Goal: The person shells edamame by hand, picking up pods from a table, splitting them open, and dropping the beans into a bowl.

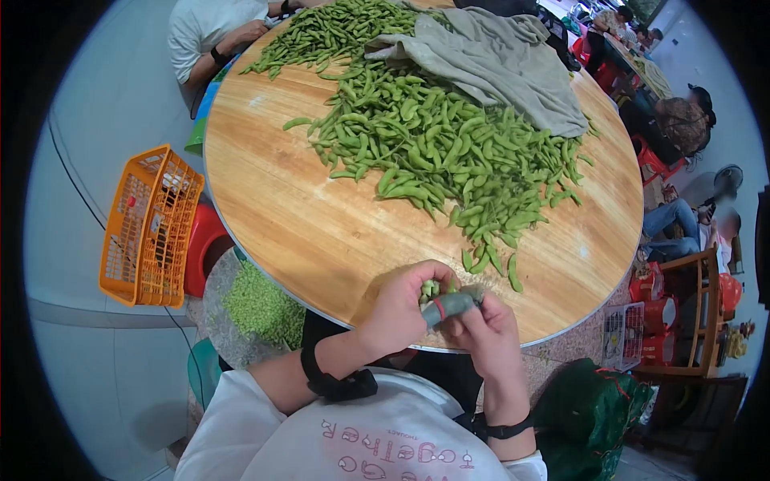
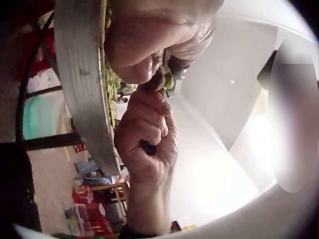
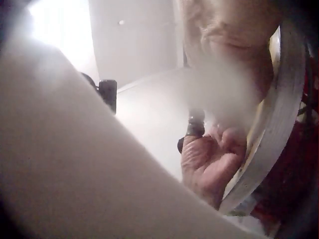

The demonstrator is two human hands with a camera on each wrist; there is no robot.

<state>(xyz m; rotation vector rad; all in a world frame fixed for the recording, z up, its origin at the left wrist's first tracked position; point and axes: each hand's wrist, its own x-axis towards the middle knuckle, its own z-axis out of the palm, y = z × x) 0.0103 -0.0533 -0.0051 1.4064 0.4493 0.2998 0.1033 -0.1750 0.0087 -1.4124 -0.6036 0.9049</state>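
Over the near edge of the round wooden table (image 1: 297, 216), both hands meet. My left hand (image 1: 393, 313) holds a few green soybean pods (image 1: 431, 289) in its curled fingers. A grey-green finger cover (image 1: 451, 308) with a red band sits on its thumb. My right hand (image 1: 491, 333) is close against it, fingers curled, pinching at a soybean pod (image 2: 169, 81) between the two hands; that pod is partly hidden by the fingers. Beyond the hands a large pile of soybean pods (image 1: 433, 144) spreads across the table.
A grey cloth (image 1: 497, 60) covers part of the pile. Left of my lap stands a basin of shelled beans (image 1: 261, 301), near an orange plastic basket (image 1: 152, 228) and a red stool (image 1: 204, 248). A green sack (image 1: 589, 417) is at the right. Another person (image 1: 212, 36) sits across.
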